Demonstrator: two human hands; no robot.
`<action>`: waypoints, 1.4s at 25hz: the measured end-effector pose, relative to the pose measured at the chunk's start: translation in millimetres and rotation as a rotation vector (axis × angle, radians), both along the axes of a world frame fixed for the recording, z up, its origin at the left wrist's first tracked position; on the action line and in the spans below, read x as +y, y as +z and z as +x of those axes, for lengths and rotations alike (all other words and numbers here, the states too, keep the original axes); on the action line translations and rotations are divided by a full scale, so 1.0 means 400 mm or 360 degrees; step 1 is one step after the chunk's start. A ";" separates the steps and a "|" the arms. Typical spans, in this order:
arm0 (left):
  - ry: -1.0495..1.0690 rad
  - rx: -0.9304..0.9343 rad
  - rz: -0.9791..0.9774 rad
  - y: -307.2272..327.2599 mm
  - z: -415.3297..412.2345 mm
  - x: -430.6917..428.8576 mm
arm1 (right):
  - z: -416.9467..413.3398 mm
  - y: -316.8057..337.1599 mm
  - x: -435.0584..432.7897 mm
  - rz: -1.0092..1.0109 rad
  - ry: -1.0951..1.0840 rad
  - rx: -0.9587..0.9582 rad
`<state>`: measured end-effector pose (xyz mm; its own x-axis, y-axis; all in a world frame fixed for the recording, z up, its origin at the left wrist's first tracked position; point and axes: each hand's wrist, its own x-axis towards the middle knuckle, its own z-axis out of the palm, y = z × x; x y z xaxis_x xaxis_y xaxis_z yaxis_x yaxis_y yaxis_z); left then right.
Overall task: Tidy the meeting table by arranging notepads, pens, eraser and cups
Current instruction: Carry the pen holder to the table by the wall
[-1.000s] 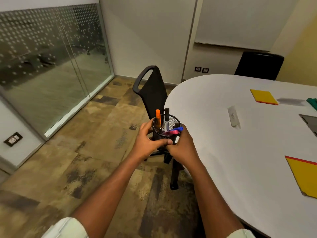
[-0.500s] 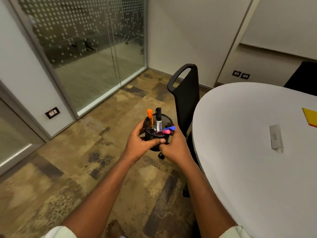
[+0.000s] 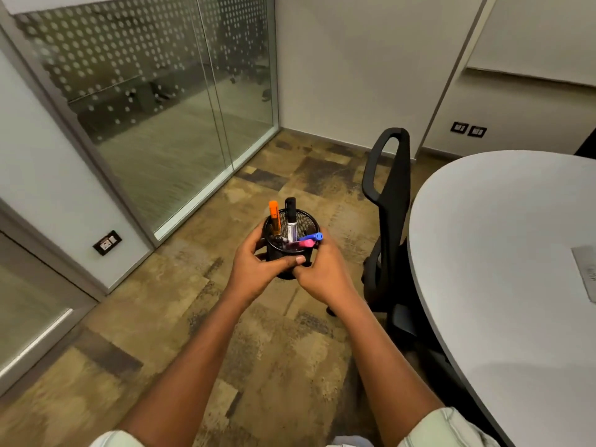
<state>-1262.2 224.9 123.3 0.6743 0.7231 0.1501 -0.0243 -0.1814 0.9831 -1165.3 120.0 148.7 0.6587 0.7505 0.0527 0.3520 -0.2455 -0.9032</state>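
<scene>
Held chest-high over the carpet (image 3: 167, 317), left of the desk (image 3: 500, 253), is a black mesh pen cup (image 3: 280, 255). The left hand (image 3: 254, 269) has its fingers curled round the near wall, and the right hand (image 3: 325, 275) has its fingers wrapped round the right side. Orange, black, blue and pink pens (image 3: 291, 217) poke out. A black chair (image 3: 393, 195) stands beyond.

You have a round black wire-mesh pen cup (image 3: 309, 221), matt and perforated, holding an orange marker (image 3: 274, 216) and a black-capped marker (image 3: 291, 211) of smooth, slightly glossy plastic. Beside you, the pale grey oval table (image 3: 500, 253) looks smooth and matt. The mottled brown carpet floor (image 3: 258, 350) looks coarse; the dotted glass partition (image 3: 161, 108) is glossy and reflective.
</scene>
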 end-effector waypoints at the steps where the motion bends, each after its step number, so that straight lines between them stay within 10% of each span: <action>1: -0.0003 0.0022 -0.0012 -0.007 0.005 0.052 | 0.002 -0.007 0.051 -0.0027 -0.0029 0.0014; 23: 0.0043 -0.0101 0.0053 0.031 0.737 0.918 | 0.705 -0.029 0.977 0.0311 -0.0185 0.0080; 35: -0.0695 -0.0134 0.0070 0.081 1.303 1.367 | 1.170 0.010 1.367 0.0412 -0.0890 0.0126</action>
<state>-741.0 771.7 155.6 0.8991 0.3648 0.2418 -0.1877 -0.1778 0.9660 -697.2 666.7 152.8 0.9579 0.2601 0.1218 0.1629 -0.1428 -0.9762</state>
